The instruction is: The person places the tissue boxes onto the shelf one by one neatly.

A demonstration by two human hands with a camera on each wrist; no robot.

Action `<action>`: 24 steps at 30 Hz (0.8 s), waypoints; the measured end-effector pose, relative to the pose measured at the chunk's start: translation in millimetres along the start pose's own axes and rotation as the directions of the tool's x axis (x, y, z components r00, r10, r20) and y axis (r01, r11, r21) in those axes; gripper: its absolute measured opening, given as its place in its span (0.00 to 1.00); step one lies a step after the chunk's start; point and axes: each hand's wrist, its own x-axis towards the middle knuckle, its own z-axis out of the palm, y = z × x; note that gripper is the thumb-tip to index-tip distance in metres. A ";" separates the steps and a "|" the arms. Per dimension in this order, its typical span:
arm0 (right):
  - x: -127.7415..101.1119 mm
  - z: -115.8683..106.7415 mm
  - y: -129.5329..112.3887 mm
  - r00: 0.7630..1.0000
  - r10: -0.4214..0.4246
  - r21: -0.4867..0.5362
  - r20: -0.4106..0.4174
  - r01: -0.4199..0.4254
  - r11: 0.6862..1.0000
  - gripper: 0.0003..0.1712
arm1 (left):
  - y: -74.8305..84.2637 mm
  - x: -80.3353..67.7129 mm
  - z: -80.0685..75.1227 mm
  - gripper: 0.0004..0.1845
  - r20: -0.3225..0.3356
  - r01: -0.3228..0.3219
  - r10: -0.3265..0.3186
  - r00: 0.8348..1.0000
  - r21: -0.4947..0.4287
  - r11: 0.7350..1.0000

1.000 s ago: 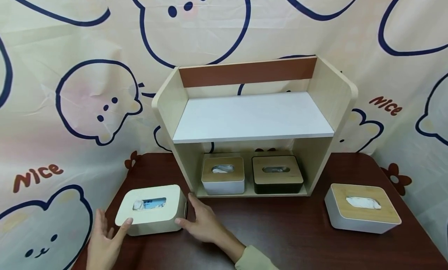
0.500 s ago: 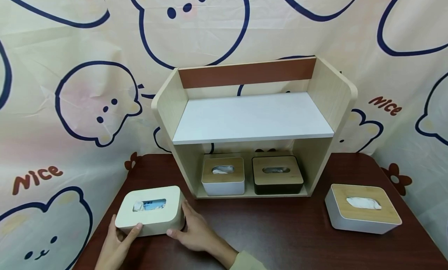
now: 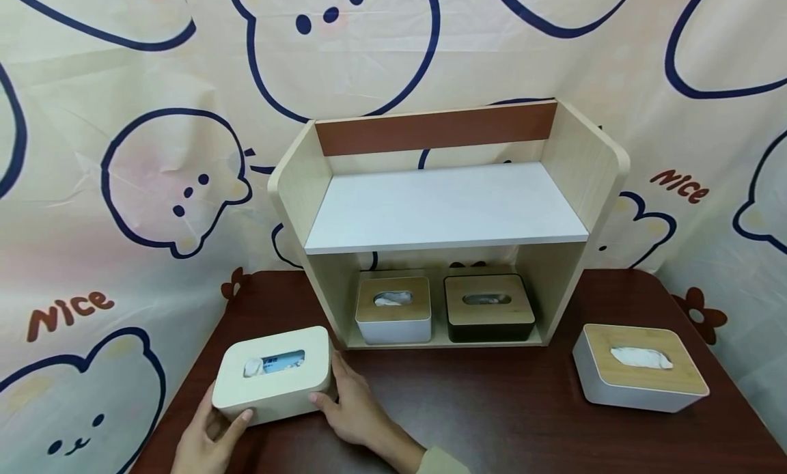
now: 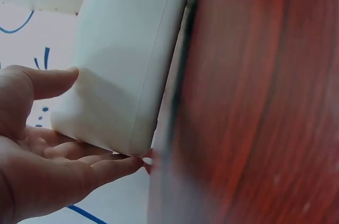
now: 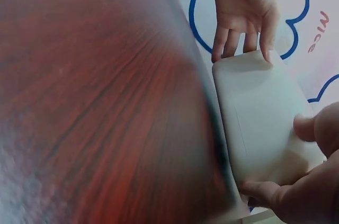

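A cream fabric backdrop printed with navy cartoon outlines [image 3: 492, 57] hangs behind a dark reddish-brown wood-grain surface [image 3: 467, 406], whose left edge slants close past the work. On the surface stands a pale wooden two-level shelf unit with a white upper board [image 3: 443, 204]; its front faces the person, and a broad span of bare surface stretches rightward from the hands. A cream rounded rectangular tissue box [image 3: 277, 386] sits slightly askew at the left, its far right corner near the shelf unit's lower left corner; I cannot tell whether its underside touches the surface. A white tissue box with a light wooden lid [image 3: 639, 378] rests well apart, near the right edge. Inside the lower level, a black tissue box with a wooden lid [image 3: 490, 313] and a smaller white wood-lidded tissue box [image 3: 393, 315] stand side by side, a narrow gap between them. The right hand [image 3: 356, 406] holds the cream box's right end, thumb on its near side; the left hand [image 3: 209, 436] grips its left end likewise.
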 end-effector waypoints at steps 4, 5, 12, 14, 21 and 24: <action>-7.5 -6.0 -4.3 0.999 -0.009 0.004 -0.033 0.010 1.000 0.47 | 5.2 -10.4 3.5 0.51 -0.076 -0.038 0.038 0.996 -0.005 0.999; -9.7 -8.4 -5.3 0.999 -0.013 0.001 -0.034 0.013 1.000 0.47 | 6.6 -12.8 4.0 0.50 -0.092 -0.045 0.045 0.995 0.002 0.999; -26.2 -33.3 -14.9 0.998 -0.047 -0.004 -0.044 0.047 0.999 0.46 | 22.1 -26.5 4.5 0.47 -0.110 -0.066 0.076 0.991 0.096 0.993; -30.5 -40.8 -17.7 0.997 -0.051 0.005 -0.052 0.051 0.999 0.46 | 26.9 -30.4 4.4 0.47 -0.096 -0.078 0.088 0.992 0.104 0.992; -43.8 -66.3 -26.2 0.998 -0.037 0.122 -0.048 0.043 0.992 0.46 | 43.4 -44.1 9.0 0.45 -0.085 -0.160 0.168 0.982 0.096 0.982; -47.8 -75.1 -28.1 0.999 -0.006 0.149 -0.041 0.012 0.989 0.47 | 50.1 -48.5 13.0 0.44 -0.088 -0.196 0.203 0.975 0.081 0.977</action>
